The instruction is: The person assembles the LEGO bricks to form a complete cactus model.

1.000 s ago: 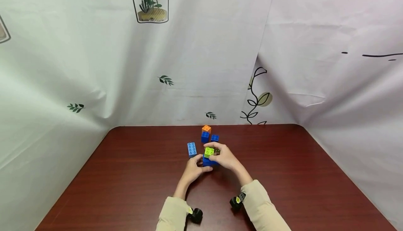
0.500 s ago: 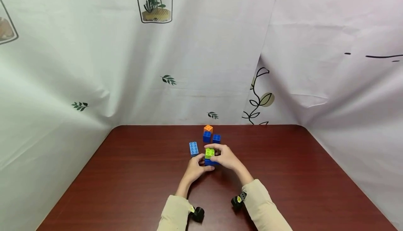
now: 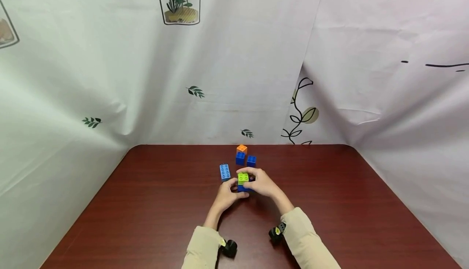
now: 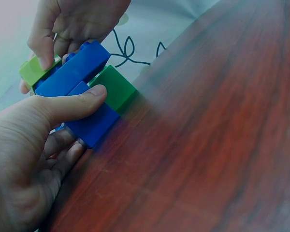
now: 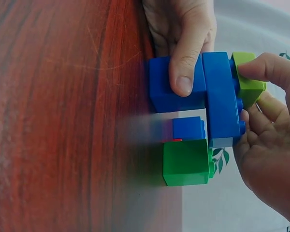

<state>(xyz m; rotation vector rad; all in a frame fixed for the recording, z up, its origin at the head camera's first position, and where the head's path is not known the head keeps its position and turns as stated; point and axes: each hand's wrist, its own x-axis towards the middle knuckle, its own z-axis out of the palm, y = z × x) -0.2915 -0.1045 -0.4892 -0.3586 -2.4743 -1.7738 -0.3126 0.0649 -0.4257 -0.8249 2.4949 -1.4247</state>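
Apparently for steadiness, the left hand keeps its grip on the lower blue brick, thumb along one side; the right hand pinches the lime brick over one end of the long blue brick, presumably aligning it with the round studs. From the lime brick, a light-blue brick lies at 10 o'clock, an orange brick at 12. Box-shaped, smooth, seemingly rigid plastic contrasts with the reddish, wood-grained counter.
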